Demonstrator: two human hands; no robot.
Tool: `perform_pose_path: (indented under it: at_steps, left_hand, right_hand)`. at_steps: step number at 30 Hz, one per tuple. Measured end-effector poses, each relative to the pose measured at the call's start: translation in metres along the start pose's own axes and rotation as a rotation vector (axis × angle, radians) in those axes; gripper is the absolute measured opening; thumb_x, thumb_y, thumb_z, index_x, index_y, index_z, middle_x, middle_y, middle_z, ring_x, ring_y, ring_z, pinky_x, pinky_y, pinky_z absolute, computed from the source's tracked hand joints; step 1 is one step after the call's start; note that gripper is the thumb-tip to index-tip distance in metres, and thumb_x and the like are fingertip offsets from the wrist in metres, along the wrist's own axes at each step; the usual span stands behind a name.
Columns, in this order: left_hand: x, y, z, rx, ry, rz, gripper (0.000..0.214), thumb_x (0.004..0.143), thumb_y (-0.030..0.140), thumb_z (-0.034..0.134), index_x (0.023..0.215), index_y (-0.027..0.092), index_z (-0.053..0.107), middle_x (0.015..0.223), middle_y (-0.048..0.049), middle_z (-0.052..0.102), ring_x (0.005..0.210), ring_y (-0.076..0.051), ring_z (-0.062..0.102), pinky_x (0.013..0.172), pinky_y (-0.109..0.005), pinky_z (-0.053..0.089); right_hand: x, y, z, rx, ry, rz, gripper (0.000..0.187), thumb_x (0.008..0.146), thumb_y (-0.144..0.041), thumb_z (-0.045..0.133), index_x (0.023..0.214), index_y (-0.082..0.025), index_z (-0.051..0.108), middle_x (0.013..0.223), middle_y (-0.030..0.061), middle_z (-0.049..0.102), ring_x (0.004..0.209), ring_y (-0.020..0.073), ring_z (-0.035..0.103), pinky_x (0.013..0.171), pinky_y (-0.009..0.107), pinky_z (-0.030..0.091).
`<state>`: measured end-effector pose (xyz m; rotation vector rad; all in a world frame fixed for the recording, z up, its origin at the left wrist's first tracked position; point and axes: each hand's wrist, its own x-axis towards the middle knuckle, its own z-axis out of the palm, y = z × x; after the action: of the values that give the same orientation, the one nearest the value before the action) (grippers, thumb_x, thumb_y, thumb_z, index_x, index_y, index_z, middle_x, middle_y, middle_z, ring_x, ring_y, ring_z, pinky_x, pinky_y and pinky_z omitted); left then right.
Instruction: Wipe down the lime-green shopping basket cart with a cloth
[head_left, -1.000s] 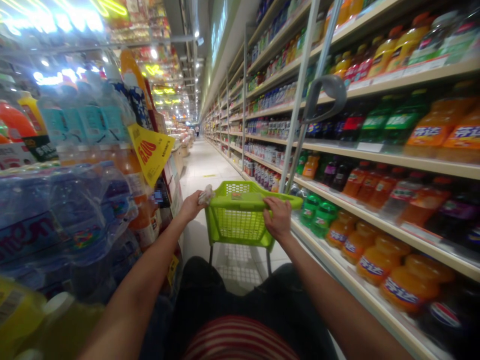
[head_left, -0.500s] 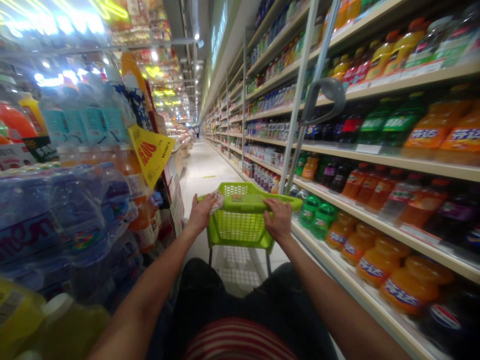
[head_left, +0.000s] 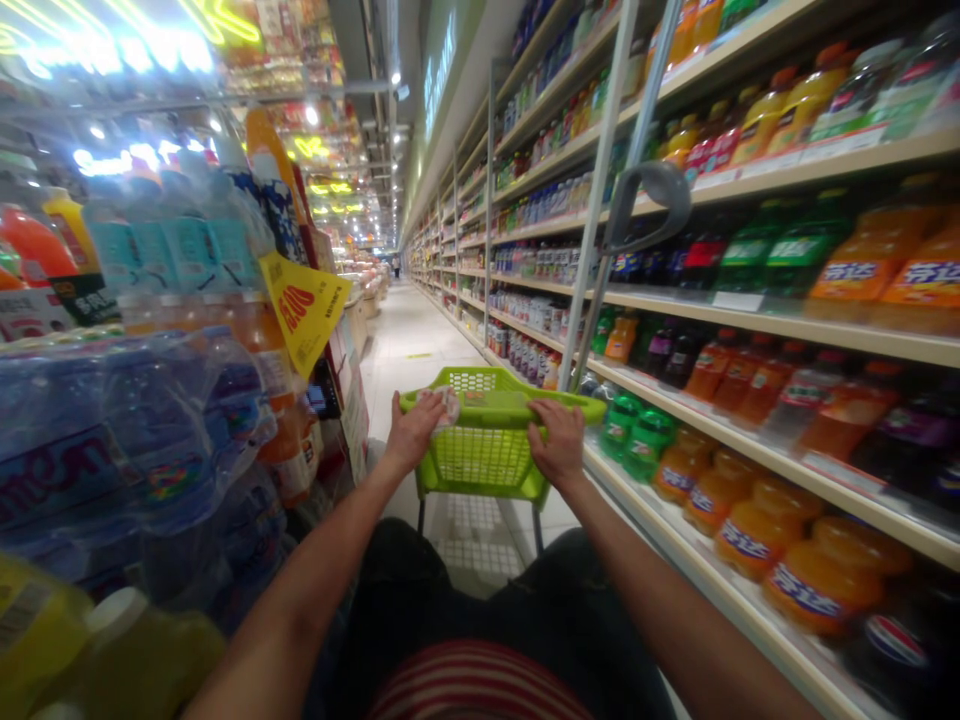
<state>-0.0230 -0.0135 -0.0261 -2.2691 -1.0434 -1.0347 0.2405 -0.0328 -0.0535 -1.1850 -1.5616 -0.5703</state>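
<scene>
A lime-green shopping cart [head_left: 480,460] stands in front of me in a supermarket aisle. My right hand [head_left: 559,440] is closed over the right side of its handle bar. My left hand [head_left: 412,430] rests on the left end of the handle, fingers closed around a small crumpled white tissue or paper [head_left: 448,403] pressed against the bar. The cart's mesh basket looks empty from here.
Shelves of orange, green and dark soda bottles [head_left: 787,480] run along the right. Shrink-wrapped water packs [head_left: 150,440] and a yellow price tag [head_left: 304,305] crowd the left. A grey hook-shaped handle [head_left: 652,195] hangs on a shelf post. The tiled aisle floor [head_left: 409,340] stretches ahead.
My left hand, holding the white paper, moved from beside the cart's left edge onto the handle bar. The right hand stayed in place.
</scene>
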Motion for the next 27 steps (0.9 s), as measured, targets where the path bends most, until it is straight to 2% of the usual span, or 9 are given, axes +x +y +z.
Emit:
perform_pose_path:
  at_steps: [2, 5, 7, 9, 12, 16, 19, 24, 27]
  left_hand:
    - [-0.003, -0.014, -0.008, 0.023, -0.003, -0.020, 0.028, 0.089, 0.018, 0.041, 0.111, 0.023, 0.057, 0.126, -0.0072, 0.056, 0.119, -0.020, 0.049, 0.110, -0.055, 0.003]
    - [-0.010, -0.036, -0.019, 0.059, 0.035, -0.129, 0.028, 0.090, 0.021, 0.039, 0.112, 0.022, 0.056, 0.125, -0.0090, 0.056, 0.116, -0.020, 0.052, 0.109, -0.055, 0.009]
    - [-0.012, -0.043, -0.021, 0.065, 0.059, -0.185, 0.029, 0.091, 0.022, 0.036, 0.114, 0.020, 0.055, 0.124, -0.0107, 0.057, 0.115, -0.020, 0.053, 0.108, -0.055, 0.015]
    - [-0.013, -0.041, -0.019, 0.055, 0.075, -0.238, 0.031, 0.092, 0.022, 0.035, 0.117, 0.019, 0.053, 0.123, -0.0113, 0.058, 0.116, -0.020, 0.052, 0.107, -0.055, 0.018]
    - [-0.010, -0.024, -0.011, 0.030, 0.060, -0.295, 0.031, 0.091, 0.020, 0.037, 0.116, 0.021, 0.053, 0.126, -0.0101, 0.056, 0.120, -0.020, 0.049, 0.107, -0.057, 0.016]
    - [-0.004, -0.001, -0.008, 0.001, -0.028, -0.199, 0.028, 0.089, 0.022, 0.043, 0.112, 0.025, 0.056, 0.131, -0.0074, 0.052, 0.125, -0.021, 0.043, 0.110, -0.055, 0.009]
    - [-0.005, -0.007, -0.015, 0.013, -0.030, -0.171, 0.027, 0.089, 0.022, 0.044, 0.111, 0.025, 0.058, 0.129, -0.0073, 0.054, 0.121, -0.021, 0.047, 0.110, -0.055, 0.007]
    - [-0.012, -0.033, -0.026, 0.059, 0.058, -0.276, 0.028, 0.089, 0.022, 0.041, 0.111, 0.022, 0.059, 0.126, -0.0112, 0.055, 0.115, -0.024, 0.052, 0.107, -0.059, 0.009]
    - [-0.011, -0.026, -0.022, 0.044, 0.049, -0.288, 0.030, 0.091, 0.022, 0.037, 0.114, 0.022, 0.056, 0.128, -0.0107, 0.054, 0.120, -0.023, 0.048, 0.107, -0.059, 0.010]
  right_hand:
    - [0.000, 0.000, 0.001, 0.000, -0.010, 0.004, 0.030, 0.079, -0.026, 0.043, 0.104, -0.019, 0.058, 0.107, 0.0081, 0.063, 0.106, 0.0222, 0.053, 0.102, 0.044, 0.023]
    - [-0.001, -0.005, 0.002, 0.006, -0.007, 0.017, 0.032, 0.078, -0.026, 0.043, 0.105, -0.019, 0.059, 0.107, 0.0075, 0.063, 0.106, 0.0223, 0.053, 0.102, 0.045, 0.022]
    - [0.000, -0.009, 0.003, 0.013, -0.006, 0.017, 0.033, 0.078, -0.025, 0.043, 0.107, -0.020, 0.058, 0.108, 0.0077, 0.062, 0.106, 0.0227, 0.052, 0.103, 0.045, 0.022]
    - [0.000, -0.012, 0.005, 0.019, -0.013, 0.010, 0.033, 0.078, -0.025, 0.044, 0.108, -0.020, 0.058, 0.109, 0.0081, 0.062, 0.107, 0.0231, 0.052, 0.102, 0.046, 0.022]
    - [0.000, -0.015, 0.006, 0.023, -0.019, 0.014, 0.032, 0.078, -0.026, 0.044, 0.107, -0.020, 0.058, 0.109, 0.0084, 0.062, 0.106, 0.0234, 0.052, 0.101, 0.046, 0.023]
    - [0.001, -0.015, 0.006, 0.021, -0.015, 0.021, 0.032, 0.078, -0.027, 0.043, 0.106, -0.019, 0.058, 0.107, 0.0088, 0.062, 0.105, 0.0237, 0.053, 0.101, 0.046, 0.023]
    - [0.001, -0.013, 0.004, 0.009, -0.044, -0.003, 0.033, 0.079, -0.027, 0.043, 0.107, -0.019, 0.057, 0.109, 0.0089, 0.062, 0.107, 0.0234, 0.052, 0.101, 0.046, 0.023]
    - [0.001, -0.013, 0.002, -0.005, -0.067, -0.039, 0.034, 0.080, -0.027, 0.043, 0.110, -0.018, 0.056, 0.113, 0.0095, 0.061, 0.110, 0.0233, 0.051, 0.102, 0.047, 0.022]
    - [0.001, -0.013, 0.004, 0.001, -0.046, -0.029, 0.034, 0.080, -0.027, 0.042, 0.109, -0.017, 0.057, 0.112, 0.0104, 0.061, 0.111, 0.0241, 0.051, 0.102, 0.049, 0.022]
